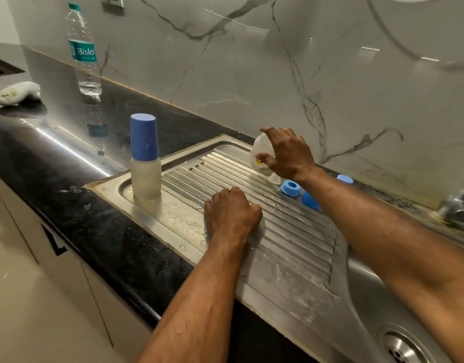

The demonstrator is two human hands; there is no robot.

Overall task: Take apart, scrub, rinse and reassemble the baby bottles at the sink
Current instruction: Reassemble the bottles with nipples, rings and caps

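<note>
An assembled baby bottle (145, 166) with a blue cap stands upright at the left end of the steel drainboard (291, 247). My left hand (232, 213) rests on the ribbed drainboard with its fingers curled under, holding nothing I can see. At the board's far edge my right hand (288, 153) grips a bare, tilted bottle body (259, 150). Just right of it lie a clear teat (274, 178), a blue screw ring (290, 188), a blue cap (310, 200) partly hidden by my right forearm, and another blue piece (345, 178) behind the arm.
A plastic water bottle (83, 48) stands on the black counter (68, 179) against the marble wall. A white cloth (17, 93) lies at far left. The sink basin with its drain (406, 347) is at lower right, the tap (459, 203) at the right edge.
</note>
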